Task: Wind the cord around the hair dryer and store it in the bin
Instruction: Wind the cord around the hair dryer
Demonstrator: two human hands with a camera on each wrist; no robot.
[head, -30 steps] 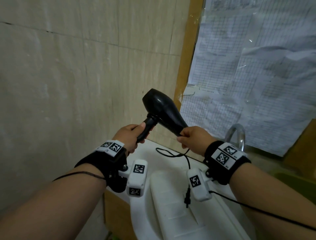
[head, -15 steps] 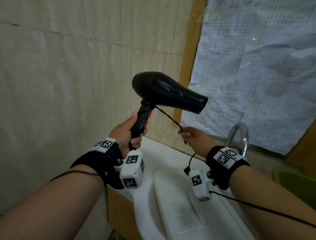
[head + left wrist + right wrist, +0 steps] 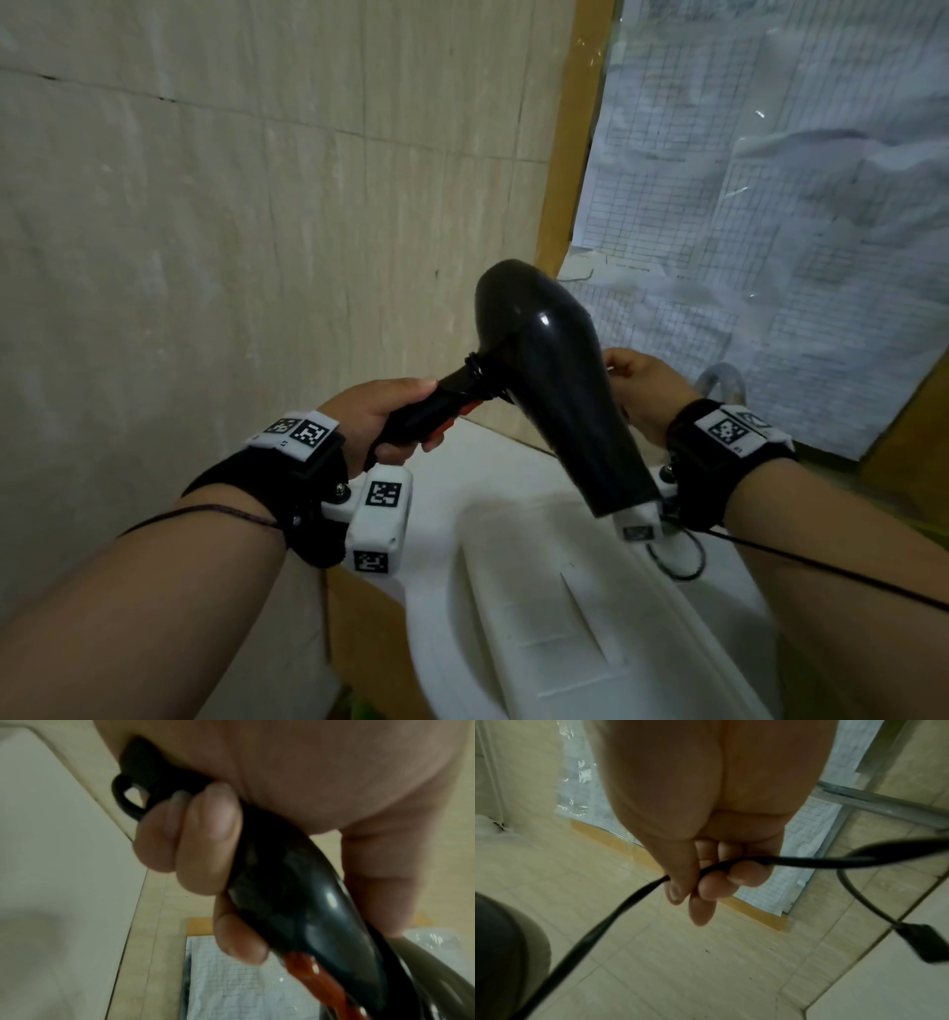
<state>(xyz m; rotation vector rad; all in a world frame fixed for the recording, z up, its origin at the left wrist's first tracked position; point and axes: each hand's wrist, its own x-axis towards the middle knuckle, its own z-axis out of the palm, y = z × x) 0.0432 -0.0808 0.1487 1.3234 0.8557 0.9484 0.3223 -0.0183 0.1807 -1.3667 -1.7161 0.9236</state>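
A black strap (image 3: 287, 478) is worn on the left wrist, topped by white tags printed with black square codes. A white camera block (image 3: 382, 519) bearing the same codes is fixed to it by screws. A like black strap (image 3: 719, 457) with coded tags is worn on the right wrist. Thin black cables (image 3: 821, 570) are run back along both bare forearms.

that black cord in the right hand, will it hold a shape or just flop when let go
Probably floppy: the cord bends sharply where the right hand pinches it and hangs in a loose loop beyond. The plug on its end likely swings. The turns at the hair dryer neck may slacken if released.
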